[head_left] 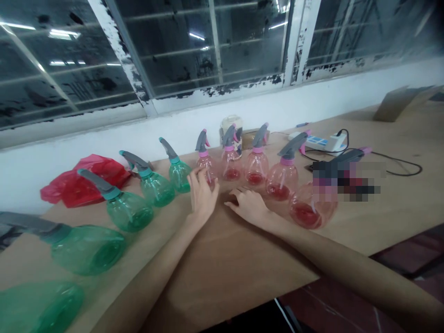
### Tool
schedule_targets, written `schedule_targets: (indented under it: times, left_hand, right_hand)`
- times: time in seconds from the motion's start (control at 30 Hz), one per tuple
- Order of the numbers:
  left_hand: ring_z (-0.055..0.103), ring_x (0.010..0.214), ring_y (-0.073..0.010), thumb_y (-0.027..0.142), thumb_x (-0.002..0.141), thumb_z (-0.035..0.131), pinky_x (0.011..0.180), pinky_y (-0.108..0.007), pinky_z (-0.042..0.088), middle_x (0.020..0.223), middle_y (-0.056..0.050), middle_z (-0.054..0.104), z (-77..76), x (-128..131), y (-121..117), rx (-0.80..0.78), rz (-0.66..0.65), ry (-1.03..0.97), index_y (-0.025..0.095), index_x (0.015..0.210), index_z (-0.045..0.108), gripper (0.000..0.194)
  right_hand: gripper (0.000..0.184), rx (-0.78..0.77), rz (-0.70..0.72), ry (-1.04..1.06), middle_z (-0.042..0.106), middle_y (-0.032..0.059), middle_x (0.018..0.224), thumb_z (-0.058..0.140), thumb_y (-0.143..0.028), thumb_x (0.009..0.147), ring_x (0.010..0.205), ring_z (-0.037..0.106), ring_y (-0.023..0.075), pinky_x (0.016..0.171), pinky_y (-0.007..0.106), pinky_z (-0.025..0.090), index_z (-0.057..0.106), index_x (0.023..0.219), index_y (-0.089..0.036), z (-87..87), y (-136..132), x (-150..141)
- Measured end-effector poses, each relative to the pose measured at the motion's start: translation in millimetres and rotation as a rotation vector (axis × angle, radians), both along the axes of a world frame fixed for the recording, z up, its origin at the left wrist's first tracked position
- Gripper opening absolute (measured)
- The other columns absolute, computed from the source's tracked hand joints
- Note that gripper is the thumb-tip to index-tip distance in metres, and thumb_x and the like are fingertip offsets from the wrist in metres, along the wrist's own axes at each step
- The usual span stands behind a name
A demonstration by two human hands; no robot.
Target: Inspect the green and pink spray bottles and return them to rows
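My left hand [203, 194] is raised with its fingers apart in front of the leftmost pink spray bottle [205, 159], hiding part of its body; I cannot tell whether they touch. My right hand [249, 203] hovers low over the table with thumb and fingers apart, holding nothing. Behind it stand more pink bottles, among them one pink spray bottle [255, 164] and a larger-looking pink spray bottle [282, 178]. To the left runs a line of green spray bottles, the closest to my left hand being a green spray bottle [180, 175].
A crumpled red plastic bag [92, 178] lies by the wall at left. Along the back are a patterned container [231, 122], a white power strip [326, 142] with a black cable, and a cardboard box [395, 104]. The wooden table [215, 268] ends at the lower right.
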State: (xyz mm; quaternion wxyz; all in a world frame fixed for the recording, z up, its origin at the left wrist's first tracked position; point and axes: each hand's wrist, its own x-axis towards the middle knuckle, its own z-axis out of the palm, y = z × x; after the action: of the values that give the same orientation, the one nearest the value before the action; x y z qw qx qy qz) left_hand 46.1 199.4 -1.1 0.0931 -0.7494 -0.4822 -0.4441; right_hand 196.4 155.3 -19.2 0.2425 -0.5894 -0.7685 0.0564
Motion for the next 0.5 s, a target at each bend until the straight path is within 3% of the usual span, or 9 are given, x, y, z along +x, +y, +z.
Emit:
schedule_targets:
  times: [0.13, 0.23, 0.3, 0.4, 0.5]
  left_hand:
    - [0.049, 0.112, -0.0254, 0.021, 0.085, 0.053, 0.098, -0.043, 0.039, 0.114, -0.012, 0.054, 8.2, 25.7, 10.2, -0.075, -0.087, -0.028, 0.016, 0.115, 0.047, 0.031]
    - [0.050, 0.115, -0.0268, 0.024, 0.086, 0.054, 0.096, -0.042, 0.040, 0.119, -0.015, 0.054, 18.1, 52.3, 27.5, -0.115, -0.051, -0.074, 0.013, 0.122, 0.043, 0.039]
    - [0.047, 0.121, -0.0290, 0.031, 0.086, 0.056, 0.098, -0.042, 0.037, 0.125, -0.019, 0.051, 24.5, 66.8, 37.8, -0.199, 0.043, -0.042, 0.011, 0.126, 0.039, 0.047]
    - [0.050, 0.119, -0.0308, 0.038, 0.086, 0.056, 0.095, -0.040, 0.039, 0.123, -0.023, 0.053, 31.7, 78.2, 48.0, -0.332, 0.143, 0.069, 0.007, 0.124, 0.040, 0.052]
    - [0.060, 0.105, -0.0320, 0.039, 0.087, 0.054, 0.084, -0.038, 0.046, 0.111, -0.024, 0.060, 38.5, 79.0, 50.1, -0.417, 0.138, 0.139, 0.004, 0.119, 0.045, 0.048]
  right_hand:
    - [0.027, 0.002, -0.030, -0.004, 0.069, 0.0118, 0.100, 0.053, -0.036, 0.086, 0.087, 0.066, 0.0286, 0.070, 0.038, 0.049, 0.065, 0.099, -0.016, 1.5, 0.4, -0.2]
    - [0.030, 0.013, -0.103, 0.010, 0.070, 0.0143, 0.096, 0.050, -0.037, 0.087, 0.081, 0.067, 0.0309, 0.065, 0.041, 0.049, 0.062, 0.101, -0.014, 4.9, 3.3, 3.2]
    - [0.029, 0.043, -0.167, 0.072, 0.070, 0.0144, 0.092, 0.051, -0.034, 0.086, 0.079, 0.067, 0.0305, 0.064, 0.040, 0.049, 0.059, 0.105, -0.013, 7.6, 5.8, 6.9]
    - [0.024, 0.140, -0.175, 0.255, 0.070, 0.0085, 0.086, 0.052, -0.025, 0.083, 0.076, 0.067, 0.0252, 0.065, 0.036, 0.049, 0.054, 0.105, -0.016, 11.7, 8.6, 12.2]
    - [0.023, 0.258, -0.107, 0.452, 0.068, 0.0023, 0.083, 0.053, -0.020, 0.078, 0.070, 0.065, 0.0187, 0.064, 0.032, 0.049, 0.051, 0.101, -0.020, 14.5, 9.1, 14.7]
